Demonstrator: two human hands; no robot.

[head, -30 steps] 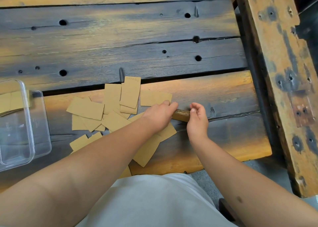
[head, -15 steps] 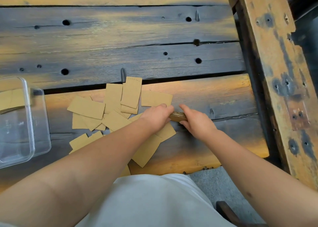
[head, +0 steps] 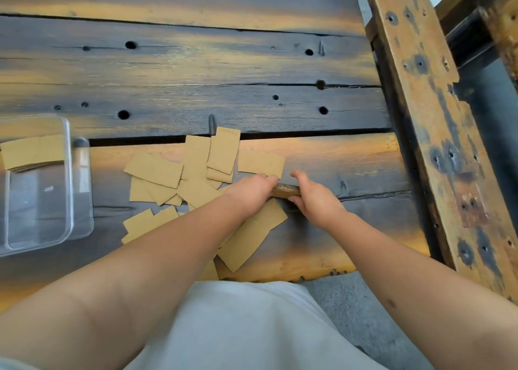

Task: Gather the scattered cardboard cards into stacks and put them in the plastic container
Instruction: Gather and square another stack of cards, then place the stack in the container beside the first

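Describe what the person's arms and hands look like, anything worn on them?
Both forearms are bare up to the frame edge, with no sleeves in view. The left hand and right hand wear no gloves, rings, watch or bracelets that can be seen. A light grey garment covers the torso below.

Weathered plank table [head: 196,69], dark-stained, drilled holes; rusty-orange wooden beam [head: 437,134] right; grey concrete floor [head: 356,308].

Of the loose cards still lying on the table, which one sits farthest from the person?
The upright card at the top of the pile, its far edge reaching the dark gap between planks. It overlaps the cards beneath it; every other loose card lies nearer the person.
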